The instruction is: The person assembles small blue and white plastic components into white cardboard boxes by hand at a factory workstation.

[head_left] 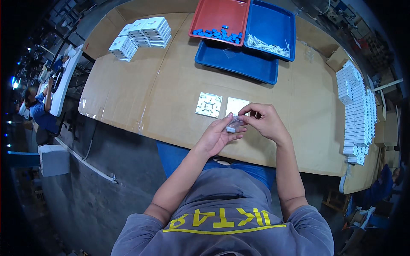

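Observation:
Between my two hands, just above the table's near edge, is a small clear plastic bag (234, 123) with a small whitish piece at its lower end. My left hand (217, 135) is closed on the bag, thumb up against it. With thumb and forefinger, my right hand (265, 122) pinches the bag's upper edge. A square white plate with cut-outs (209, 105) lies flat just beyond my left hand. Beside it a second white square plate (235, 105) is partly covered by my right hand.
Cardboard covers the table (171, 98). At the back stand a red tray (220, 17) of blue pieces, a blue tray (271, 23) of white pieces and a lower blue tray (239, 66). White stacks (143, 32) stand back left, taller ones (356, 111) right. A person (41, 109) sits far left.

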Available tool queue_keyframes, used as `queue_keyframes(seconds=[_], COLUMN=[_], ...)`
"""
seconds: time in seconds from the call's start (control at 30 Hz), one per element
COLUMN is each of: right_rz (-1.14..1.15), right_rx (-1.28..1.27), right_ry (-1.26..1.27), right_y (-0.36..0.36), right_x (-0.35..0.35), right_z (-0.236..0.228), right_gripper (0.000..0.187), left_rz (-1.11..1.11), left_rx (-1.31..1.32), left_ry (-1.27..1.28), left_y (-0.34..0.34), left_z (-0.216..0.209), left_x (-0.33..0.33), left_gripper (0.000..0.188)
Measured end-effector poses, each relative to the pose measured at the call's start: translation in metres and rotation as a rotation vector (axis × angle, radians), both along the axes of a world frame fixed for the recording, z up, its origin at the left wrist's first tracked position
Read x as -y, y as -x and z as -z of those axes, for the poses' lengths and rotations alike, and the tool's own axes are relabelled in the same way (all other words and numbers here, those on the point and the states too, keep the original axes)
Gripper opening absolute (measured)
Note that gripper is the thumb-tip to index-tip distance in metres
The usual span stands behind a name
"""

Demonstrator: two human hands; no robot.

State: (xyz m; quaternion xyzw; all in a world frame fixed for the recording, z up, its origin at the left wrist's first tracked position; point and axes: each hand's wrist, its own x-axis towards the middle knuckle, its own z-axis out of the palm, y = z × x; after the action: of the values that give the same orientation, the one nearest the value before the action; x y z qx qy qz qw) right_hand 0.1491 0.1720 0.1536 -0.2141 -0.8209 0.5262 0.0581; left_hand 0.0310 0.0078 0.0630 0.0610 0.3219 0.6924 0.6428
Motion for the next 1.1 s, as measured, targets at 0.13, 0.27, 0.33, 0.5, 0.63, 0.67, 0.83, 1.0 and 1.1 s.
queue_keyframes(seconds=[0.13,0.27,0.33,0.5,0.63,0.67,0.83,1.0,1.1], right_rz=[-0.083,-0.219,-0.259,-0.421,-0.316,-0.247,-0.119,0.082,0.124], right_rx=[-0.111,-0.186,-0.116,-0.099,-0.048,0.025,-0.066,-0.382,-0.406], right_ry=[-0.049,-0.050,-0.031,-0.061,0.077,0.097,0.154,0.272,0.301], right_y=[0.004,0.003,0.000,-0.004,-0.005,-0.006,-0.014,-0.021,-0.023], right_x=[-0.001,-0.007,-0.009,-0.008,-0.002,0.002,0.033,0.076,0.095], right_z=[0.023,0.028,0.024,0.018,0.018,0.014,0.026,0.038,0.040], right_gripper=[0.008,0.010,0.011,0.012,0.012,0.010,0.014,0.033,0.033], left_rz=[0.021,0.002,0.011,0.032,0.044,0.040,0.000,-0.266,-0.375], left_rx=[-0.006,-0.025,-0.044,-0.130,-0.418,-0.556,-0.765,-0.870,-0.811], left_ry=[0.011,0.022,0.040,0.003,0.054,-0.007,-0.034,0.079,0.093], left_y=[0.000,0.000,0.000,0.002,0.001,0.003,-0.002,-0.019,-0.020], left_z=[0.002,0.000,0.001,-0.001,-0.009,-0.007,-0.013,-0.026,-0.012], left_x=[0.004,0.008,0.010,0.018,0.031,0.034,0.055,0.069,0.084], left_gripper=[0.044,0.041,0.041,0.044,0.045,0.045,0.043,0.028,0.020])
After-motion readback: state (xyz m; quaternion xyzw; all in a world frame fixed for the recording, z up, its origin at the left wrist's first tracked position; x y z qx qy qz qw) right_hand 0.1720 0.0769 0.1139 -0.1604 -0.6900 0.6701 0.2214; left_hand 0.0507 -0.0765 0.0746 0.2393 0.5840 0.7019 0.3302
